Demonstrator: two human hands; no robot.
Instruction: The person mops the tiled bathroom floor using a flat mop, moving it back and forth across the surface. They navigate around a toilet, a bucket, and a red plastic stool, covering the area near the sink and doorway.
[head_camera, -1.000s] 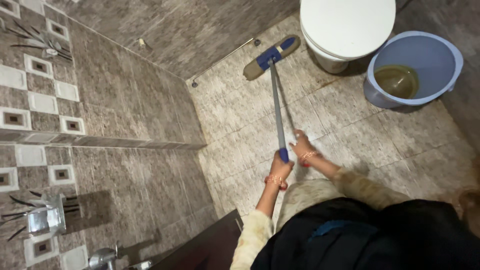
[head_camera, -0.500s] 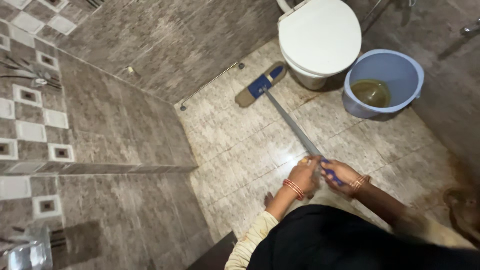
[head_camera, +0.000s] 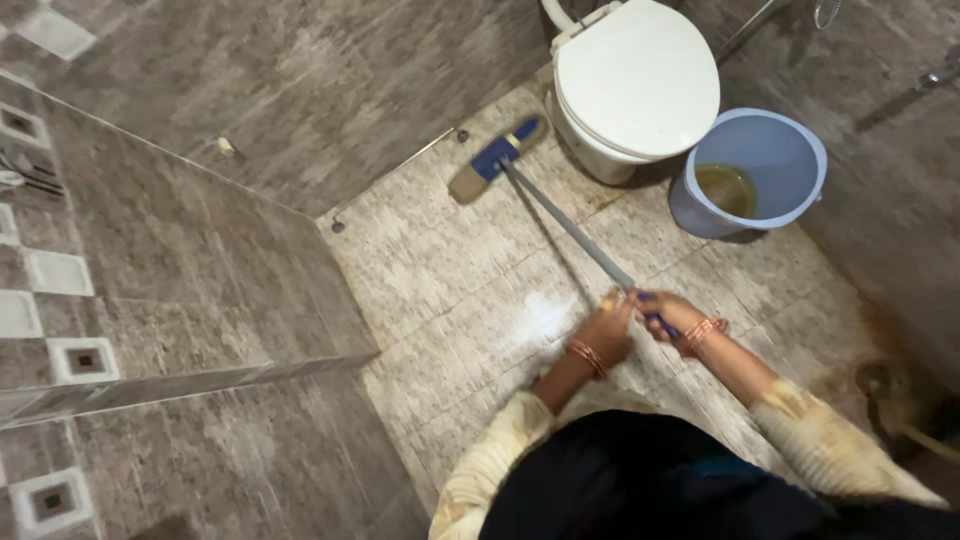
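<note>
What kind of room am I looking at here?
A tiled bathroom, most likely. A white toilet with its lid down stands by the wall, a blue bucket of murky water sits beside it, and both hands, left hand and right hand, hold a flat mop on the floor.

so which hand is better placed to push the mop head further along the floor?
Probably the left hand: it grips lower on the mop handle, nearer the mop head. The right hand holds the handle's top end, more a pivot.
</note>
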